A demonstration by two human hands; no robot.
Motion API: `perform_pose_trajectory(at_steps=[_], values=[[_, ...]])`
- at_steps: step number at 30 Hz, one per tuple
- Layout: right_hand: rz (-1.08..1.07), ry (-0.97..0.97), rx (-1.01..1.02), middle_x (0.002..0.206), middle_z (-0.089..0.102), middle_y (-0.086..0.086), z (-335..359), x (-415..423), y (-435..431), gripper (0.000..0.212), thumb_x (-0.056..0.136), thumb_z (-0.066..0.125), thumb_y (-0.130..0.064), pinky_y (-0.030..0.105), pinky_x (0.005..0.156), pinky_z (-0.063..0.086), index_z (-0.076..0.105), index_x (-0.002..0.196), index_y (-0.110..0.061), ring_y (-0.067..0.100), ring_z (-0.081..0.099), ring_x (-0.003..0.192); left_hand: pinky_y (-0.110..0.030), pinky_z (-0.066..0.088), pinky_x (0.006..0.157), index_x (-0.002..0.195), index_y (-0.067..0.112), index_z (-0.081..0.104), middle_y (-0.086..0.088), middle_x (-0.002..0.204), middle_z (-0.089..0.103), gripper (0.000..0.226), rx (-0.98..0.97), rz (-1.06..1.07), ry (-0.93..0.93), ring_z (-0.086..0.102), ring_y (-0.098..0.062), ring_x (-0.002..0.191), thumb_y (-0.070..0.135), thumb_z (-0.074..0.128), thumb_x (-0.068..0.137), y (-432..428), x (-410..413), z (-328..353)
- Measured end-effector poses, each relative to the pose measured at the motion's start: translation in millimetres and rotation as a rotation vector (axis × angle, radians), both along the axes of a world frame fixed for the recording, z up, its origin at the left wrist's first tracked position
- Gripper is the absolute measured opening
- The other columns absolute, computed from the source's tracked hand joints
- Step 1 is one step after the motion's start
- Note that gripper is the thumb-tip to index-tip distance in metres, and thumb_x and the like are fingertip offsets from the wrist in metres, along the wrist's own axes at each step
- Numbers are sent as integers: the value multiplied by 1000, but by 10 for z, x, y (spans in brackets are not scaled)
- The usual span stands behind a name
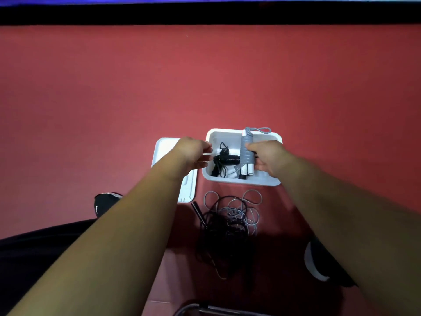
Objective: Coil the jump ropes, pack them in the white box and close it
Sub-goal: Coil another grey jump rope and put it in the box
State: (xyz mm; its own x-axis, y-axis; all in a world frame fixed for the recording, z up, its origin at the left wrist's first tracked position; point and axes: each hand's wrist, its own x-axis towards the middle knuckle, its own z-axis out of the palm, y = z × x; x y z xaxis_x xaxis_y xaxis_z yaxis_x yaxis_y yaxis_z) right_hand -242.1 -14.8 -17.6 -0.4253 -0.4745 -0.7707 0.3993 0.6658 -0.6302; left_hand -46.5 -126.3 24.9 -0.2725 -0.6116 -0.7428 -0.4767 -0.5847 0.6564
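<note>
"Two hands in view. Condition of each?" the inspector asks.

"The right hand [268, 159] is clenched round the grey rope bundle [245, 153], handles and coils together," the assistant reports. "The left hand [193, 153] has its fingers straight and holds nothing. Its fingertips are at the box's 9 o'clock rim; contact with the rim cannot be confirmed."

"Location of the bundle?"

"Over the white box [243, 181], in its 3 o'clock half. Whether it hangs above the opening or sits just inside is not determinable. Its long axis runs 12 to 6 o'clock, cord loop at the 12 end, white handle tips at the 6 end. The black rope bundle [225, 159] already lies in the box, on the 9 o'clock side of the grey one, its own axis roughly 9 to 3."

"What does the coming move turn on?"

"In my judgement, the free space. It lies directly beneath the grip and toward 3 o'clock, and the bundle's axis already matches that wall. The right hand, the nearer one, could lower it straight down without turning it."

"Outstanding items?"

"The lid [163, 148] lies on the floor [227, 87] at the box's 9 o'clock, partly under the left forearm. Loose ropes [230, 220], black and pale, lie tangled at the box's 6 o'clock, uncoiled. Task judged part complete; the box is not yet closed."
</note>
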Motion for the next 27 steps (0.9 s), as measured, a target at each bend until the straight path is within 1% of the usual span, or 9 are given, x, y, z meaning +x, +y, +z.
perform_pose_trajectory(at_steps=[2, 4, 8, 11, 14, 18, 22, 24, 27], values=[[16, 4, 44, 108, 78, 12, -142, -27, -8, 19, 99, 71, -19, 38, 72, 61, 70, 114, -8, 25, 76, 92, -33, 59, 68, 114, 4, 70, -8, 96, 73, 19, 16, 10, -15, 72, -25, 81, 11, 58, 100, -12, 21, -150], [39, 5, 87, 109, 76, 7, -199, -41, 5, 15, 102, 64, -24, 36, 72, 58, 70, 108, -11, 23, 73, 92, -35, 59, 72, 114, 3, 70, -9, 96, 73, 20, 19, 15, -24, 72, -26, 82, 10, 58, 100, -20, 17, -246], [45, -27, 130, 109, 76, 0, -250, -78, 57, 26, 107, 53, -31, 35, 74, 57, 66, 121, -13, 20, 70, 98, -39, 59, 80, 116, 1, 70, -10, 98, 73, 22, 21, -9, -28, 70, -27, 86, 12, 59, 101, -19, -26, -325], [42, -51, 122, 108, 76, 0, -196, -88, 130, 27, 110, 48, -31, 34, 69, 55, 67, 118, -14, 18, 69, 95, -38, 59, 78, 117, 0, 69, -11, 99, 72, 23, 16, -23, -32, 69, -29, 88, 12, 59, 101, 6, -30, -294], [45, -49, 105, 106, 76, 0, -99, -93, 246, 25, 110, 47, -29, 34, 68, 55, 68, 114, -15, 17, 69, 93, -36, 58, 73, 115, 0, 70, -11, 99, 72, 21, 12, -41, -34, 69, -29, 87, 12, 58, 101, 59, -19, -251], [70, -61, 95, 108, 78, 2, -15, -62, 448, 24, 108, 48, -29, 35, 69, 56, 69, 106, -17, 18, 70, 90, -31, 56, 65, 100, 7, 71, -9, 95, 71, 16, 3, -81, -38, 68, -27, 80, 11, 55, 102, 209, 14, -181], [125, -76, 112, 101, 78, 2, 38, 51, 702, 25, 108, 48, -30, 33, 67, 57, 69, 107, -16, 17, 69, 77, -32, 56, 66, 97, 8, 72, -8, 93, 71, 20, -10, -127, -60, 70, -23, 72, 11, 53, 103, 423, 95, -152], [143, -79, 137, 97, 79, 2, 14, 125, 842, 23, 107, 51, -28, 35, 69, 58, 69, 109, -14, 17, 69, 72, -33, 55, 68, 97, 7, 72, -9, 94, 71, 19, -4, -150, -76, 69, -24, 74, 10, 54, 103, 539, 145, -177], [186, -88, 181, 98, 79, 3, -93, 233, 1039, 25, 106, 53, -28, 35, 73, 58, 71, 112, -12, 18, 69, 77, -33, 54, 67, 97, 5, 71, -12, 94, 70, 17, 4, -169, -109, 66, -29, 81, 9, 55, 102, 702, 211, -275]])
